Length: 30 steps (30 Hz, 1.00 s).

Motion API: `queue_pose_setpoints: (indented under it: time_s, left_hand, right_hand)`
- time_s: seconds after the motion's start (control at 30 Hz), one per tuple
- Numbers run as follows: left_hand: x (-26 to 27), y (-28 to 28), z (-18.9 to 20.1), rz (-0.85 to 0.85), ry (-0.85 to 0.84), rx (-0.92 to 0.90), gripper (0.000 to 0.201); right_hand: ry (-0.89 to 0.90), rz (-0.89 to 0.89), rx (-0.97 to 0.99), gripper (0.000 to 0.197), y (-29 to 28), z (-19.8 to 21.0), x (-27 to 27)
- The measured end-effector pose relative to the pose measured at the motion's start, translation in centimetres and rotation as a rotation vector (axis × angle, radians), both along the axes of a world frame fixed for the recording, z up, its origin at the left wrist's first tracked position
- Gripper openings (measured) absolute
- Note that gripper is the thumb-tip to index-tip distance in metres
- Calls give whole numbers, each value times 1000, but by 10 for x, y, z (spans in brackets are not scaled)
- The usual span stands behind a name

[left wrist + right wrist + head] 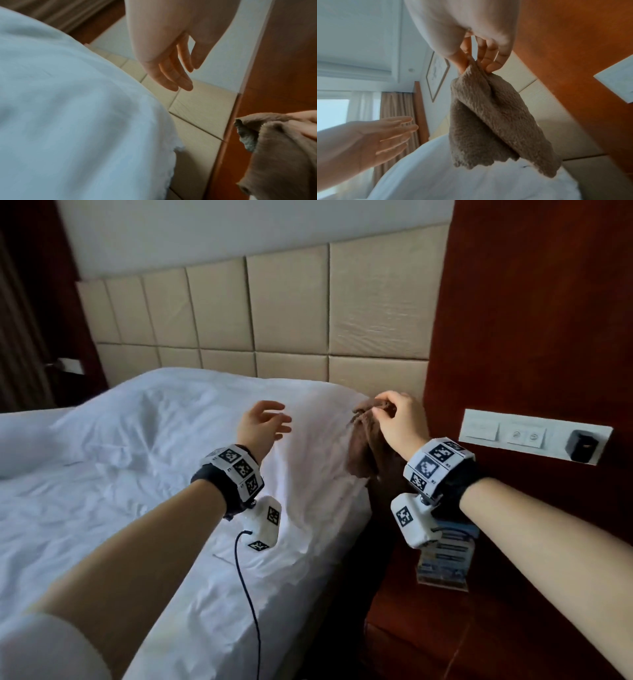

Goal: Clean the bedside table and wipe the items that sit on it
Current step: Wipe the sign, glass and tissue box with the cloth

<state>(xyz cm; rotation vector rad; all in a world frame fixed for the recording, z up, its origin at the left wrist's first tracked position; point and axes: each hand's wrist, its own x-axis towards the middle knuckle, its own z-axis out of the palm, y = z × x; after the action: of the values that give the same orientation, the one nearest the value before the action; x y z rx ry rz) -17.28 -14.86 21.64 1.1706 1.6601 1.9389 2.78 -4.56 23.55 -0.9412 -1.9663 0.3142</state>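
Observation:
A brown terry cloth (363, 450) (488, 121) (278, 155) hangs in the air by the pillow's right end, above the gap between bed and bedside table. My right hand (394, 414) (476, 63) pinches its top edge between thumb and fingertips. My left hand (270, 419) (178, 75) (388, 135) hovers over the pillow, a short way left of the cloth, fingers straight and holding nothing. The dark red wooden bedside table (428, 621) lies below my right forearm. On it stands a clear acrylic card holder (445, 559) with a blue printed card, partly hidden by the wrist camera.
A bed with white sheets and pillow (205, 419) fills the left. A beige padded headboard (291, 313) runs behind. On the red wall panel a white switch plate (534, 434) carries sockets and a black plug. A black cable (246, 583) trails from my left wrist.

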Motion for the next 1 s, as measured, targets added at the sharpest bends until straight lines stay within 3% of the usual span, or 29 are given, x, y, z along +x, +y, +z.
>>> queue_pose_setpoints:
  time_s: [0.2,0.3,0.57,0.8,0.9,1.0]
  left_hand:
    - [-62,-88,-15,245,-20,-56,21]
    - [-89,-133,-31,362,-25,-128,13]
    - [-132,-215,-94,620,-62,-380,26]
    - [-138,-248,-157,505,-171,-684,52]
    - [-136,-255,-177,503,-127,-715,59]
    - [-131,-258,-187,445,-78,-787,79]
  right_hand:
    - [130,275,73,24,-63,3,-79]
    - [148,420,92,22,-98,0,-112]
    - [89,636,-61,22,-162,-34,-171]
    - [-40,702,-174,20,-190,-91,-202]
    - [-91,720,-192,20,-196,-112,-210]
    - [-116,715,-208,21,-201,-127,-216]
